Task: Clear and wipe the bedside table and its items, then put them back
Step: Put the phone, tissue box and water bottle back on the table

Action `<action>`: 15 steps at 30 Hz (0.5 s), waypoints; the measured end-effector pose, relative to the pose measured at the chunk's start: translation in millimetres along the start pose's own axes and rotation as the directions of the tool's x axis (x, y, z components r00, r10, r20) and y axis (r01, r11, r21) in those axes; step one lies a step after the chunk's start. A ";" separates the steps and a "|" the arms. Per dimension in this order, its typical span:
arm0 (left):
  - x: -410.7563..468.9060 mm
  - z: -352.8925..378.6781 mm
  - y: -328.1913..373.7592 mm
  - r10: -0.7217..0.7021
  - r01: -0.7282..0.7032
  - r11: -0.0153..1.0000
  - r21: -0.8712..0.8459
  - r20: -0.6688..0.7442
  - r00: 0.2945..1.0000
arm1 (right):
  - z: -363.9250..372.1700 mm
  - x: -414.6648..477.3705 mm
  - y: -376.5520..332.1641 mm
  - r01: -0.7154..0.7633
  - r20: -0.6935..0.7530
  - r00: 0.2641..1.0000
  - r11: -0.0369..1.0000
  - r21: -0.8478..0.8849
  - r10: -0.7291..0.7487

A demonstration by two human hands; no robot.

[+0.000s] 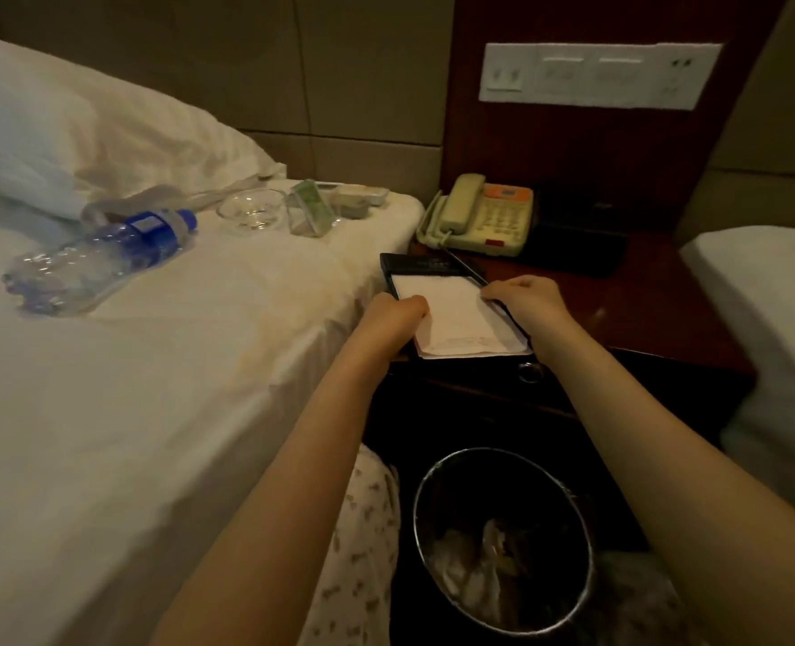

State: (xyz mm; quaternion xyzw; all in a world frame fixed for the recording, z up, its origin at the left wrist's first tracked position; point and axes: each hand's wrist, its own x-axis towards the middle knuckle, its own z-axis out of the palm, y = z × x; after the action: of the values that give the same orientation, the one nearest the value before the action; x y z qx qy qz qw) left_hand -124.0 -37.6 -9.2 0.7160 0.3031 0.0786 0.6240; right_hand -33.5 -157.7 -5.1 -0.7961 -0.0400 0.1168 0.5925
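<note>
I'm clearing the desk [642, 310]: left grip [398, 314] and right grip [526, 303] are pinching the memo pad [456, 314] by its sides, just in front of the telephone [484, 216]. Next I'm probably lifting it level, since the pen [469, 269] looks loose.

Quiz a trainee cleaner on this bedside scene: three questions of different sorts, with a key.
1. True or false: the water bottle lies on its side on the bed.
2. Fill the gap: the left hand and the right hand both hold the edges of the ____.
3. The telephone stands on: A) the bed B) the notepad C) the bedside table.

Key: 1 true; 2 notepad; 3 C.
</note>
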 end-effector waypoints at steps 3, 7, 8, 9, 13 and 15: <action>8.5 41.3 11.2 -0.016 0.004 0.994 0.112 0.110 0.994 | -42.4 6.0 15.3 -0.013 -0.130 0.991 1.000 0.010 0.015; 12.8 94.5 27.2 -0.014 -0.031 0.988 0.152 0.283 0.959 | -96.0 12.8 26.5 -0.029 -0.280 0.960 1.000 -0.009 0.025; 12.6 105.9 30.6 -0.010 -0.042 0.987 0.157 0.315 0.949 | -108.3 14.1 28.5 -0.032 -0.311 0.950 0.999 -0.021 0.023; 12.7 116.0 33.1 -0.007 -0.053 0.985 0.165 0.345 0.938 | -119.6 15.3 30.0 -0.036 -0.339 0.941 0.999 -0.033 0.023; 15.2 149.4 39.2 0.008 -0.105 0.977 0.183 0.467 0.884 | -154.6 18.7 37.6 -0.054 -0.434 0.900 0.997 -0.053 0.026; 17.3 164.3 41.8 0.020 -0.117 0.979 0.165 0.497 0.867 | -166.5 19.8 42.1 -0.065 -0.468 0.884 0.994 -0.084 0.019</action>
State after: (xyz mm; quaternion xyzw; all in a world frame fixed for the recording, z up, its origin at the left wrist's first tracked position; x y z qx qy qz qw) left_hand -15.4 -169.0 -8.8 0.7787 0.1144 -0.1136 0.6063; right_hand 21.4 -321.6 -2.9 -0.8293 0.1152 -0.0671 0.5426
